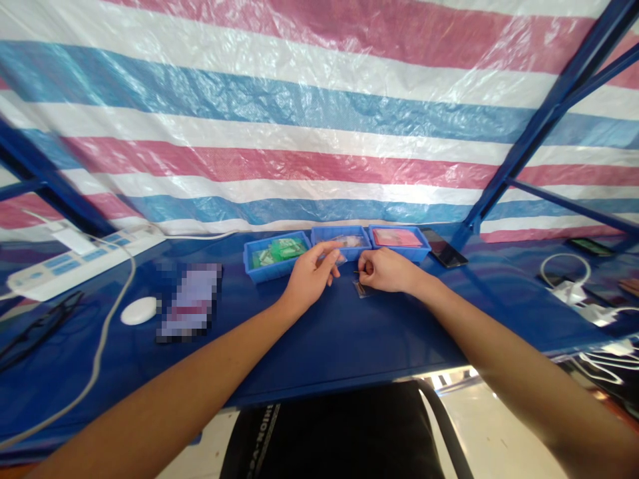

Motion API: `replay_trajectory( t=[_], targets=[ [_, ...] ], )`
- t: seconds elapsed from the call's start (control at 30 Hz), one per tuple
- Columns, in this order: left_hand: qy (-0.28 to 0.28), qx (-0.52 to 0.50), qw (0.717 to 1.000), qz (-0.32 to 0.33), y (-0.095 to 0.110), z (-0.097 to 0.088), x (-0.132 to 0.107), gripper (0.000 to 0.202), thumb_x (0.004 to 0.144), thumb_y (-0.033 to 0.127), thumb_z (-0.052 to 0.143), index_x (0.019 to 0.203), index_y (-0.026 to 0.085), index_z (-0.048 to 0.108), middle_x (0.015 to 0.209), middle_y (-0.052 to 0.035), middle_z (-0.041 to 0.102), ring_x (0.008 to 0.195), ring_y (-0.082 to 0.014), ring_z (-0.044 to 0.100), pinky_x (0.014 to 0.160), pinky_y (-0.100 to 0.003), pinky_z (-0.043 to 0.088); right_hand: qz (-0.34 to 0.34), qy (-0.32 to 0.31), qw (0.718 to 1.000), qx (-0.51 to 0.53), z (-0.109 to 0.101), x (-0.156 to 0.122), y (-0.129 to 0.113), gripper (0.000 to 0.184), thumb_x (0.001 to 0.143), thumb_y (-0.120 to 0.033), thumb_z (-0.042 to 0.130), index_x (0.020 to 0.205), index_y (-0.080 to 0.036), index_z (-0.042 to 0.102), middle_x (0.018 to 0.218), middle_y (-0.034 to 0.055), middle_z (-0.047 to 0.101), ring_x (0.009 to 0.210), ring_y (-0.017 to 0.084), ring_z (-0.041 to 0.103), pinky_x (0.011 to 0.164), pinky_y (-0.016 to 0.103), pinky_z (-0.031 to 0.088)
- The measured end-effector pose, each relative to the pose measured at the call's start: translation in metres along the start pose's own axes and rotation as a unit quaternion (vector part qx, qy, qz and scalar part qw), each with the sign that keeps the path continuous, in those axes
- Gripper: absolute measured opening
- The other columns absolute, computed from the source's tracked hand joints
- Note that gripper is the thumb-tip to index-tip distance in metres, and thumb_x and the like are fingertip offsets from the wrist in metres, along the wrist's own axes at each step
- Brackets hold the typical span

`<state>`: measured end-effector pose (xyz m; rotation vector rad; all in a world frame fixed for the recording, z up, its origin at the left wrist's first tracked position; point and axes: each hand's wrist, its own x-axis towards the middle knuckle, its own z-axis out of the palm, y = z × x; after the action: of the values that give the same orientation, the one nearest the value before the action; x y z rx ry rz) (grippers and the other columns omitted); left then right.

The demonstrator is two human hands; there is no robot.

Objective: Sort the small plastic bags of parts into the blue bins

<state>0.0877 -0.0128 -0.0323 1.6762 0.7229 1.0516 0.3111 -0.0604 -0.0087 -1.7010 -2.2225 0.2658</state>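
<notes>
My left hand (312,273) hovers over the blue table (319,339), its fingers pinched on a small clear plastic bag (341,259) just in front of the middle blue tray (341,241). My right hand (384,271) is closed beside it, fingers curled round a small dark item (361,289) that rests on the table under it. The two hands nearly touch. Left of the middle tray stands a blue tray (275,255) with green packets, and right of it a blue tray (399,239) with a red packet.
A dark phone (444,248) lies right of the trays. On the left are a white power strip (74,256) with cable, a white round puck (138,310), a blurred card (192,301) and black glasses (37,327). White chargers and cables (574,289) lie at right. A striped tarp hangs behind.
</notes>
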Motion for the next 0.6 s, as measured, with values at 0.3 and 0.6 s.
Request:
replay_trajectory(
  t=[0.3, 0.6],
  targets=[
    [0.004, 0.040, 0.999, -0.005, -0.0023, 0.0020, -0.0015, 0.025, 0.096, 0.040, 0.071, 0.110, 0.020, 0.067, 0.092, -0.0041, 0.075, 0.074, -0.0152, 0.069, 0.062, -0.024, 0.052, -0.034, 0.033, 0.988, 0.146, 0.0020, 0.0020, 0.0067, 0.008, 0.083, -0.018, 0.065, 0.090, -0.020, 0.067, 0.063, -0.0046, 0.065, 0.054, 0.013, 0.058, 0.054, 0.024, 0.037],
    [-0.031, -0.007, 0.999, -0.010, -0.0044, 0.0037, -0.0006, 0.043, 0.090, 0.043, 0.079, 0.122, 0.017, 0.068, 0.103, -0.0089, 0.078, 0.087, -0.0204, 0.075, 0.063, -0.026, 0.057, -0.076, 0.101, 0.973, 0.194, -0.0004, -0.0002, 0.0050, 0.012, 0.087, -0.024, 0.066, 0.098, -0.020, 0.069, 0.063, -0.0059, 0.057, 0.054, 0.012, 0.051, 0.056, 0.024, 0.039]
  ],
)
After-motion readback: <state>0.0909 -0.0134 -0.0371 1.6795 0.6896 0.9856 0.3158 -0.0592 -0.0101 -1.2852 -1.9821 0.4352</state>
